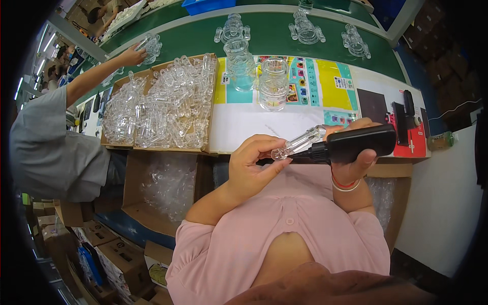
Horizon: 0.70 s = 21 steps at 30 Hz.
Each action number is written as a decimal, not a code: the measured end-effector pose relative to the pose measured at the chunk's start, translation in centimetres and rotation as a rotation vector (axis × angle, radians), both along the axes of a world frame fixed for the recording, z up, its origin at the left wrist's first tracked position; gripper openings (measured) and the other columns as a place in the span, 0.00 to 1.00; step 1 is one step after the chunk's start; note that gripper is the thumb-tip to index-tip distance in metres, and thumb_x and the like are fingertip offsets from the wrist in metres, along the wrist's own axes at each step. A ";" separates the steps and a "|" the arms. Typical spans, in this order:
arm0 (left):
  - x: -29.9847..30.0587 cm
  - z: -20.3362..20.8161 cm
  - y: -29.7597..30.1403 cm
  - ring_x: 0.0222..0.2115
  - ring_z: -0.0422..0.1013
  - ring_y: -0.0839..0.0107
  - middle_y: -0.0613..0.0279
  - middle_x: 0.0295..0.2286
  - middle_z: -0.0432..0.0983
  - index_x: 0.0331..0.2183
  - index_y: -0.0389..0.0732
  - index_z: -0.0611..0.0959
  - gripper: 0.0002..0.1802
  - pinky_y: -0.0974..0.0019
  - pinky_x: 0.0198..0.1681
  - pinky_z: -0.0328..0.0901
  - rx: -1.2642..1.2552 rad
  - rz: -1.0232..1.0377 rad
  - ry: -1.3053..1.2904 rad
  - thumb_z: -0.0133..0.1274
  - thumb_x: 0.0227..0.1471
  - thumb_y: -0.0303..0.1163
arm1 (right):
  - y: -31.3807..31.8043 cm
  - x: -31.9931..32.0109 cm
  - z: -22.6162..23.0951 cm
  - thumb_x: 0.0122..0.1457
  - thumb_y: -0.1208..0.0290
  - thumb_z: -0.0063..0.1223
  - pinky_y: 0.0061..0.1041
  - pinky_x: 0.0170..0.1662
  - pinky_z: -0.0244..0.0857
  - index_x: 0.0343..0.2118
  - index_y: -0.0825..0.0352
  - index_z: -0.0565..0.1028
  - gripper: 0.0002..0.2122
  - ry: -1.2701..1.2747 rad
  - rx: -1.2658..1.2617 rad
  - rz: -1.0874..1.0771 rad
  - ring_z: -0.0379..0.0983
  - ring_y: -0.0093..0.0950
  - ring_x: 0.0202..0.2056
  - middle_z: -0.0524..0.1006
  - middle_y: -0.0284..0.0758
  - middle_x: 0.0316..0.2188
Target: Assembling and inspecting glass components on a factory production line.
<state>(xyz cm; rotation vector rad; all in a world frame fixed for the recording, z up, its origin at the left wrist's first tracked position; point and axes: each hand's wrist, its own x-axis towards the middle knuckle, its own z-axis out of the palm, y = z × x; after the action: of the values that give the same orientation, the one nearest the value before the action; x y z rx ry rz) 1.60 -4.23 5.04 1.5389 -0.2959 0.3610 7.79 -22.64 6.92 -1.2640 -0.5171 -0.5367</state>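
Observation:
Between thumb and fingers, my left hand (252,161) pinches the rounded end of a clear plastic tube-shaped piece (302,142). My right hand (356,165) is wrapped round a black squeeze bottle (362,143), which lies on its side with its nozzle pointing left. The nozzle runs close under the clear piece; I cannot tell whether they touch. The piece's far end lies by the fingers of my right hand. Just beyond stand two clear ribbed plastic vessels, one nearer (273,86) and one farther left (240,66).
A cardboard tray (212,101) heaped with clear pieces lies at left. Several clear assemblies, including one (307,29), stand on the green conveyor (193,38). At left, a co-worker's hand (133,55) holds another. A black phone-like object (399,122) lies at right. Below is an open box (137,203).

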 end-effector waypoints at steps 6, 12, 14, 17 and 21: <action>-0.1 0.0 0.0 0.32 0.70 0.75 0.57 0.34 0.70 0.37 0.33 0.76 0.20 0.76 0.34 0.68 -0.015 -0.026 0.003 0.59 0.36 0.16 | 0.0 -0.4 0.5 0.52 0.42 0.41 0.14 0.27 0.64 0.31 0.68 0.59 0.27 -0.114 -0.133 -0.118 0.65 0.20 0.23 0.67 0.36 0.23; -0.2 -0.2 0.0 0.32 0.70 0.75 0.57 0.34 0.71 0.37 0.34 0.76 0.20 0.76 0.34 0.67 -0.007 -0.027 0.004 0.59 0.36 0.16 | 0.1 -1.0 1.1 0.53 0.42 0.41 0.13 0.27 0.63 0.32 0.68 0.59 0.26 -0.150 -0.211 -0.137 0.65 0.21 0.24 0.67 0.36 0.23; -0.2 -0.3 0.0 0.32 0.70 0.75 0.57 0.34 0.71 0.37 0.34 0.76 0.20 0.76 0.34 0.67 0.000 -0.025 0.000 0.60 0.35 0.16 | 0.1 -1.0 1.1 0.53 0.43 0.40 0.14 0.28 0.63 0.32 0.67 0.59 0.25 -0.179 -0.216 -0.141 0.65 0.21 0.24 0.67 0.36 0.24; -0.2 -0.2 -0.1 0.32 0.70 0.75 0.56 0.34 0.71 0.37 0.34 0.76 0.20 0.76 0.33 0.67 -0.003 -0.022 -0.018 0.60 0.35 0.17 | -0.1 -0.9 1.6 0.54 0.44 0.40 0.15 0.27 0.63 0.33 0.67 0.59 0.25 -0.328 -0.267 -0.094 0.66 0.22 0.24 0.66 0.34 0.25; -0.2 -0.2 -0.1 0.32 0.70 0.74 0.56 0.33 0.72 0.36 0.34 0.76 0.20 0.76 0.33 0.67 0.014 -0.006 -0.027 0.60 0.35 0.17 | -0.5 -1.1 1.4 0.54 0.44 0.39 0.15 0.27 0.63 0.33 0.66 0.59 0.25 -0.317 -0.309 -0.091 0.67 0.21 0.25 0.65 0.32 0.26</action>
<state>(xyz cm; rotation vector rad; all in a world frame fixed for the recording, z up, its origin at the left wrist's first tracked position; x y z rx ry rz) 1.37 -4.34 4.83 1.5478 -0.3245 0.3760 6.65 -23.10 8.30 -1.5104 -0.8346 -0.7614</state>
